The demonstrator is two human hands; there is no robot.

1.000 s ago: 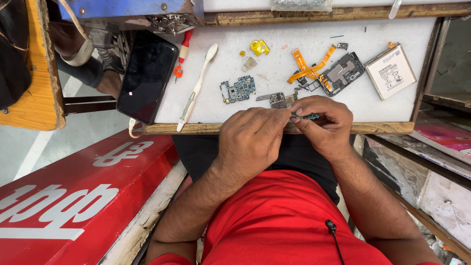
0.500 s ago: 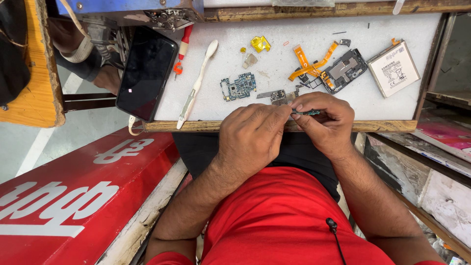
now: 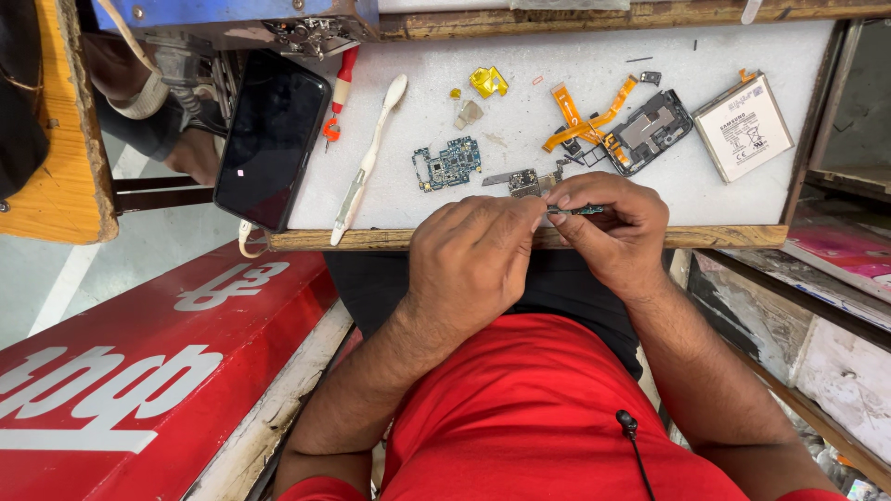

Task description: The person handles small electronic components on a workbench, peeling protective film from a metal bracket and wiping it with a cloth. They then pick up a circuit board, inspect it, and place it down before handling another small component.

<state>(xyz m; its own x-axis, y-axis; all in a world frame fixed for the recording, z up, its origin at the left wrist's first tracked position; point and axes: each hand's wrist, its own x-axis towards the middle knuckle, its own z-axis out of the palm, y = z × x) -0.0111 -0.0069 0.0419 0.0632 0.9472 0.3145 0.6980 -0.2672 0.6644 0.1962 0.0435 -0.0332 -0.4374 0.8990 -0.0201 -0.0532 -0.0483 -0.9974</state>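
Hands meet at the near edge of the white surface (image 3: 575,56), just over its wooden lip. The left hand (image 3: 473,255) is curled, fingertips drawn together and pressed against the end of a thin green circuit strip (image 3: 577,211); the right hand (image 3: 617,227) is pinched closed on that same strip from the other side. Only a short sliver of the strip shows between the fingers, the rest covered by them, so its full shape is hard to make out.

Just beyond the knuckles lies a small metal-shielded board piece (image 3: 522,180), partly hidden by the hands. Further back sit a blue-green circuit board (image 3: 449,163), orange flex cables (image 3: 587,116) tangled against a dark phone frame part (image 3: 650,128), and a flat white battery (image 3: 743,127). A white toothbrush (image 3: 368,158) lies diagonally, beside a red-handled screwdriver (image 3: 339,88) whose tip I cannot see. A black phone (image 3: 272,139) overhangs the left edge. A yellow scrap (image 3: 487,82) rests near the back. The blue machine (image 3: 232,14) above is cut off by the frame.
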